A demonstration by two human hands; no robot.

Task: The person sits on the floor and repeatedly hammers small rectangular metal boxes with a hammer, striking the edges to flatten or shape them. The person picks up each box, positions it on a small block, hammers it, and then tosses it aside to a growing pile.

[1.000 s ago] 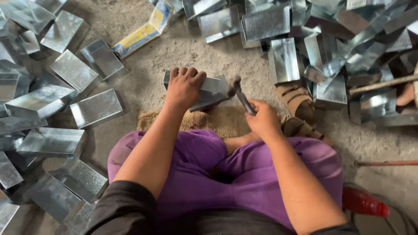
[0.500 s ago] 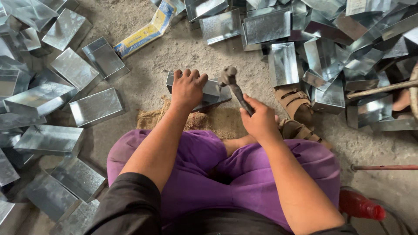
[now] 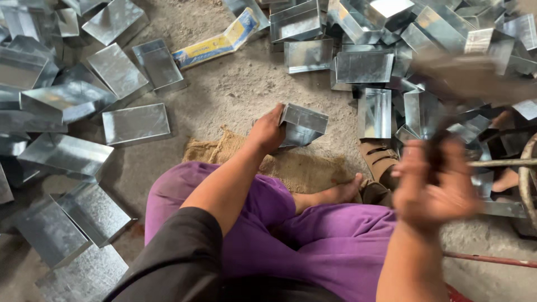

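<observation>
My left hand (image 3: 267, 133) grips a shiny folded tin box (image 3: 302, 125).
Right hand (image 3: 433, 184), blurred, clasps a hammer (image 3: 464, 84); bare floor (image 3: 235, 95) beyond, tins (image 3: 134, 124) left.

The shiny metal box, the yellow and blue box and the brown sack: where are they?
shiny metal box (image 3: 305, 124): head view, on its tilted top face, beside the left hand (image 3: 267, 133).
yellow and blue box (image 3: 215, 43): head view, on the middle of its long side.
brown sack (image 3: 302, 168): head view, on its bare weave by the knee.

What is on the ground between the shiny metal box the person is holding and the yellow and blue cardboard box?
Only bare sandy floor lies between the folded grey sheet-metal box and the flat yellow and blue cardboard box, as the head view shows.
</observation>
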